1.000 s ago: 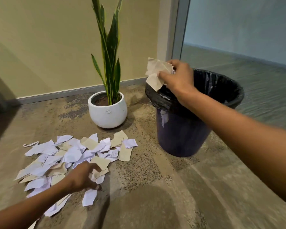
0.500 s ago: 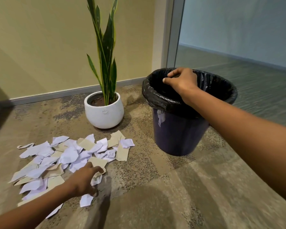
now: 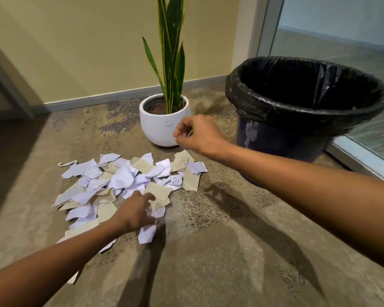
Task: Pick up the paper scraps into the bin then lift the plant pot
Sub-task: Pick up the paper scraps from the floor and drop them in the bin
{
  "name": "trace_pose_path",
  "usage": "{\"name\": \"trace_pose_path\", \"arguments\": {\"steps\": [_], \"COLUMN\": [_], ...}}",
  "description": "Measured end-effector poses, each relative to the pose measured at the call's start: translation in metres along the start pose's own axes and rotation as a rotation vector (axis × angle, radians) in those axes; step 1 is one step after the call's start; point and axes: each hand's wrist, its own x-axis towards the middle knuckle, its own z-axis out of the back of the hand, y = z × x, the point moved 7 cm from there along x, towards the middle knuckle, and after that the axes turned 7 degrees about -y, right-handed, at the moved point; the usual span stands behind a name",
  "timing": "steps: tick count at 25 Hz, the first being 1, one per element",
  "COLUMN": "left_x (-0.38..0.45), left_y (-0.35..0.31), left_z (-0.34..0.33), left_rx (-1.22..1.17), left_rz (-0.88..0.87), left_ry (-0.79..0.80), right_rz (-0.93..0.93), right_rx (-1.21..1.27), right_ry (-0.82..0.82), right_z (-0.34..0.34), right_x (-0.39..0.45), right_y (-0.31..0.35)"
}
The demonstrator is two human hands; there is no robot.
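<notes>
The plant (image 3: 172, 52) is cut off by the top edge; scraps (image 3: 129, 180) are partly covered by the left hand (image 3: 135, 212)

Soft dim light, arm shadows on the floor (image 3: 208, 251), wide-angle edge warping.
</notes>
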Motion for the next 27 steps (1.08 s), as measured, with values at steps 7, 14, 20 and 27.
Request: {"name": "trace_pose_path", "arguments": {"steps": [7, 14, 20, 27], "left_x": [0.026, 0.047, 0.053, 0.043], "left_y": [0.033, 0.014, 0.011, 0.022], "left_z": [-0.011, -0.029, -0.011, 0.013], "left_rx": [-0.117, 0.112, 0.005, -0.449], "left_rz": [0.14, -0.083, -0.089, 0.093], "left_ry": [-0.145, -0.067, -0.206, -0.287], "right_rz": [-0.141, -0.099, 0.017, -0.19], "right_rx": [-0.312, -0.577, -0.562, -0.283], "right_ry": [0.34, 0.558, 0.512, 0.276], "right_z": [-0.103, -0.147, -0.162, -0.128], "right_x": [-0.02, -0.014, -0.022, -0.014], "right_y": [-0.074, -0.115, -0.111, -0.117]}}
